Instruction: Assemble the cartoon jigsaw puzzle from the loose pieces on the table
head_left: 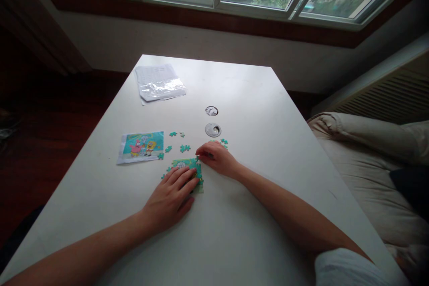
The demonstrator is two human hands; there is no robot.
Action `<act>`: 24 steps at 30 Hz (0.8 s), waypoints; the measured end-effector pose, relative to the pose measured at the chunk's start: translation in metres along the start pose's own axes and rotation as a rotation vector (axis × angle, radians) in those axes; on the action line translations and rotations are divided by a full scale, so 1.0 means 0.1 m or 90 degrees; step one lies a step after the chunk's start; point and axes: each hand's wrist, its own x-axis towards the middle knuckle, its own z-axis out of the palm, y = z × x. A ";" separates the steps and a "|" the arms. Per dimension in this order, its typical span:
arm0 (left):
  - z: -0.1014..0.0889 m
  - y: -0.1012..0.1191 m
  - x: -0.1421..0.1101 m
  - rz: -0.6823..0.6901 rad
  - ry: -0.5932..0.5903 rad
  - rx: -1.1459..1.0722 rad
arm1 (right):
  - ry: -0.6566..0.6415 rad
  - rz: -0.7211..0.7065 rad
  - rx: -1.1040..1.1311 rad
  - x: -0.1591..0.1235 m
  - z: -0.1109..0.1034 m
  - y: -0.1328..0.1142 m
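A partly joined jigsaw puzzle (186,162) in green and teal lies on the white table. Across its lower left part rests my left hand (177,185), fingers stretched out flat and hiding much of the picture. At the puzzle's upper right corner, my right hand (216,157) pinches a small puzzle piece (197,158) between thumb and finger. Several loose pieces (185,148) are scattered just beyond the puzzle, and a few more (224,141) lie past my right hand. Left of them is a picture sheet (143,145) with cartoon figures, one loose piece on its lower right corner.
A clear plastic sleeve with papers (160,82) lies at the table's far left corner. Two round inset openings (213,129) sit in the tabletop (248,98) beyond my hands. A beige sofa (355,178) stands along the right side, and a window is ahead.
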 end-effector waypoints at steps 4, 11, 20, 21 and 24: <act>-0.01 0.01 0.00 -0.002 0.003 -0.004 | -0.004 -0.018 -0.027 0.00 0.00 0.00; 0.00 0.01 0.00 -0.003 -0.009 0.006 | -0.024 -0.067 -0.095 -0.01 -0.01 0.03; 0.01 0.00 0.00 0.002 -0.002 0.002 | -0.017 -0.073 -0.080 -0.01 -0.02 0.04; 0.01 0.00 0.00 0.001 -0.001 0.002 | -0.014 -0.073 -0.069 -0.01 -0.03 0.05; 0.01 0.00 -0.01 -0.001 -0.001 -0.001 | 0.006 -0.078 -0.026 -0.01 -0.03 0.05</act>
